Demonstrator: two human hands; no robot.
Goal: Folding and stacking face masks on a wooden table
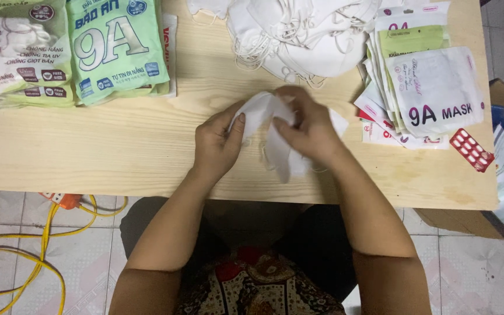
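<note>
Both hands, left hand [217, 143] and right hand [305, 129], pinch a white mask [263, 116] just above the worktop [118, 146] near its front edge; it looks light, soft and floppy, best held by folded edges or ear loops, not crushed.

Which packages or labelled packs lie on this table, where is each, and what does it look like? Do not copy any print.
Green packs: far left, stacked flat rectangles, mint green with white lettering.
White-and-green packs: far-left corner, stacked, white panel and dark red labels.
Mask pouches: right side, fanned pile, white with purple print, one olive-green.
Blister strip: right, below the pouches, red with pale pills.
</note>
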